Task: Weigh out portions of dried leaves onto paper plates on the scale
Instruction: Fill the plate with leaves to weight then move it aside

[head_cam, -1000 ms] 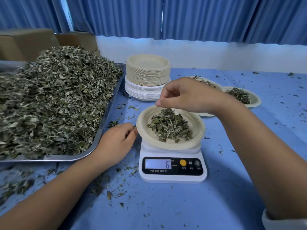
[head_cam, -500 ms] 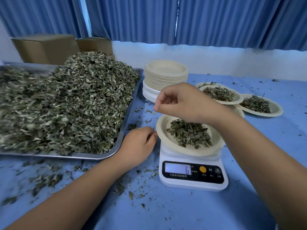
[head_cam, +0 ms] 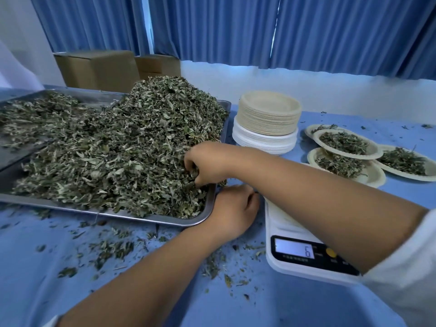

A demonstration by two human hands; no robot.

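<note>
The single view comes from a camera on the person's head, looking forward and down across the blue table point(head_cam: 47, 291), its wide lens bending the edges. It sits close. The left hand point(head_cam: 233, 208) and right hand point(head_cam: 207, 166) reach in from below and right, a tray point(head_cam: 141, 214) of dried leaves point(head_cam: 118, 149) fills the left, the scale point(head_cam: 283, 232) lies low right, and curtains point(head_cam: 212, 27) close the far side.

Right forearm point(head_cam: 318, 199) bars the scale point(head_cam: 286, 224); leaf heap point(head_cam: 113, 152) left, plate stack point(head_cam: 269, 116) behind; near table point(head_cam: 259, 310) open.
</note>
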